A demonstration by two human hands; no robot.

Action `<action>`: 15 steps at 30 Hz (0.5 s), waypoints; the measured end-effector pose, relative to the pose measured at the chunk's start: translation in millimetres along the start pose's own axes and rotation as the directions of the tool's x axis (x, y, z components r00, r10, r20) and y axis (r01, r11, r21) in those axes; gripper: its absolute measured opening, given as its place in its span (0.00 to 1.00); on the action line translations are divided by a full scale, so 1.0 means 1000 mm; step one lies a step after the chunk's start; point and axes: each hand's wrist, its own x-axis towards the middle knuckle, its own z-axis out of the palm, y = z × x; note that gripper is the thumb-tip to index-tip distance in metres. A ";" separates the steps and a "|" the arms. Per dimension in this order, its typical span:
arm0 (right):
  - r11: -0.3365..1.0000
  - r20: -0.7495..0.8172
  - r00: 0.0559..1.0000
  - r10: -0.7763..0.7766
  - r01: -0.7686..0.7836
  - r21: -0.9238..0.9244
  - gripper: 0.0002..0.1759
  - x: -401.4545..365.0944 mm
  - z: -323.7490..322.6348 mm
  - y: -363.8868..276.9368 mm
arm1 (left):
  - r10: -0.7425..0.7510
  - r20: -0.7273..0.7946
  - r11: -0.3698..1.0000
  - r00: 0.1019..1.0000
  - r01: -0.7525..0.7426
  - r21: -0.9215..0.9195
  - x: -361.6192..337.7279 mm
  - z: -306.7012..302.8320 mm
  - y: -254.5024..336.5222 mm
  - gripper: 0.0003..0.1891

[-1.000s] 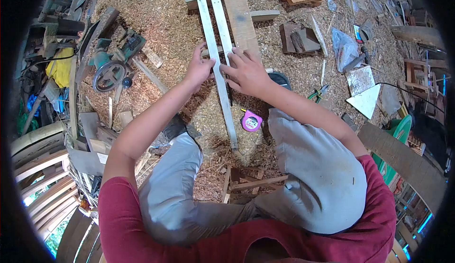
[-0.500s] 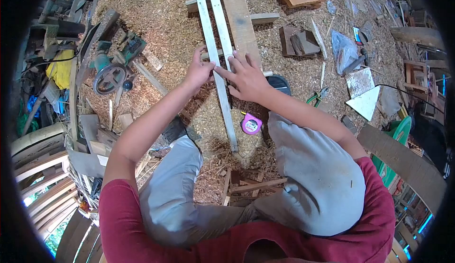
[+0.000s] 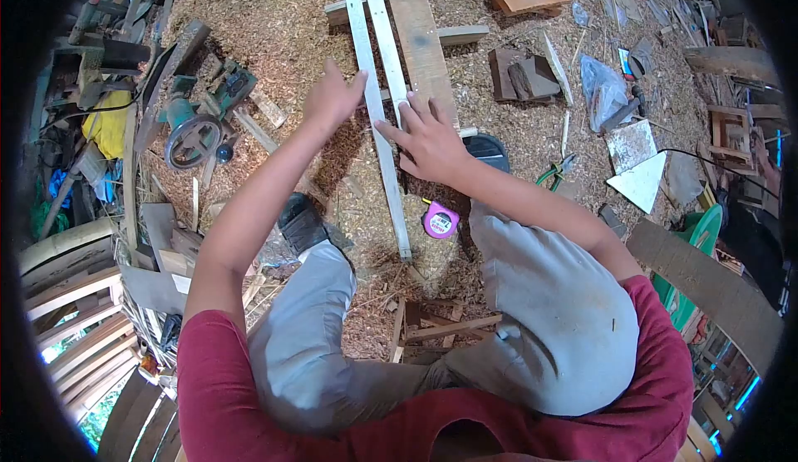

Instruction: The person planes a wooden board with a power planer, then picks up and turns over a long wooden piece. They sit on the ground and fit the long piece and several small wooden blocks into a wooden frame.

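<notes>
— On the sawdust floor (image 3: 283, 29), head view: long slat (image 3: 392, 187) runs away from the knees, short slat (image 3: 384, 29) lies just beside it on the right, and a wide plank (image 3: 420, 34) is further right.
— Hands?
— Left hand (image 3: 331, 96) is released, fingers spread, holding nothing, just beside the long slat's left edge. Contact: can't tell. Right hand (image 3: 428, 139) lies flat, palm down, fingers splayed across both slats, gripping nothing.
— Anything nearby?
— Pink tape measure (image 3: 440, 219) is on the floor right of the long slat, near its close end. Green machine (image 3: 195, 121) is well off to the left.
</notes>
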 end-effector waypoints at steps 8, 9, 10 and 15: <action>1.000 -0.020 1.000 -0.001 0.001 -0.001 0.44 0.000 0.001 0.000 | 0.471 -0.458 0.874 0.754 -0.326 0.362 0.068 -0.022 0.024 0.42; 1.000 -0.014 1.000 -0.001 0.001 -0.001 0.44 0.000 0.002 0.000 | 0.520 -0.496 0.844 0.696 -0.330 0.422 0.086 -0.019 0.023 0.41; 1.000 -0.008 1.000 0.001 -0.001 0.000 0.45 0.000 0.003 0.000 | 0.561 -0.498 0.821 0.661 -0.367 0.438 0.101 -0.019 0.023 0.37; 1.000 -0.019 1.000 0.002 -0.001 0.014 0.45 -0.001 0.002 0.003 | 0.561 -0.469 0.822 0.683 -0.395 0.410 0.150 -0.020 0.013 0.34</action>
